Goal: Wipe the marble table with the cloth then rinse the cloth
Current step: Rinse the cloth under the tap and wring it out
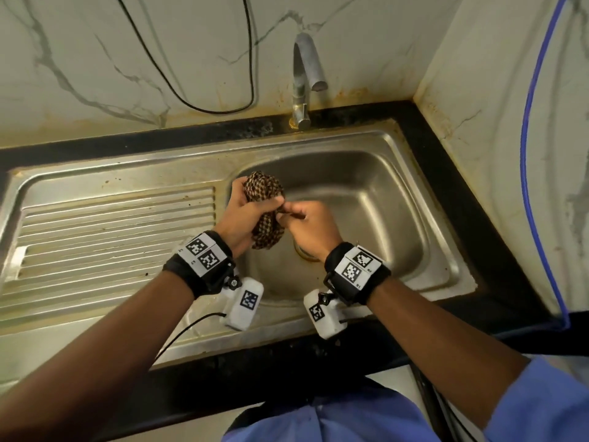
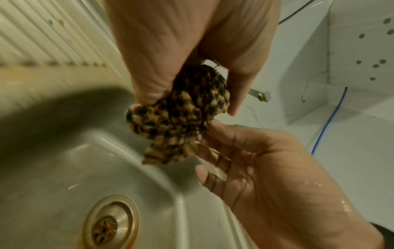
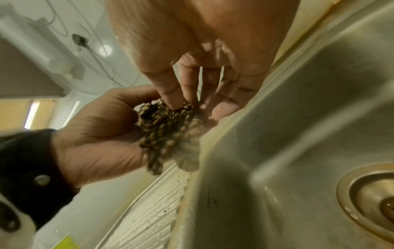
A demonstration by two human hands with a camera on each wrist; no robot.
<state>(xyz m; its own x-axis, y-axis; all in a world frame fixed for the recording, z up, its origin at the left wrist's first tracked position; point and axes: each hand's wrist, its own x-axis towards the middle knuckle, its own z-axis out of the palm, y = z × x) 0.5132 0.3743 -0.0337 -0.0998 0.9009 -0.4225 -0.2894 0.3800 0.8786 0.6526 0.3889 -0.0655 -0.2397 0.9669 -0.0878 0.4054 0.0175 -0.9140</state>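
The brown-and-tan checked woven cloth [image 1: 266,207] is bunched into a wad above the basin of the stainless-steel sink [image 1: 376,199], near the basin's left wall. The left hand [image 1: 243,215] grasps it, fingers and thumb curled round the wad, with folds sticking out above and below the fist. The right hand [image 1: 307,226] meets it from the right, its thumb and fingers pinching the cloth's edge; in the left wrist view a loose flap [image 2: 170,151] hangs against the right palm [image 2: 251,168]. Below the hands lies the round metal drain [image 2: 110,224], rust-stained. The ribbed draining board [image 1: 111,234] stretches to the left. A chrome tap [image 1: 302,81] stands behind the basin on the black bench [image 1: 497,237].
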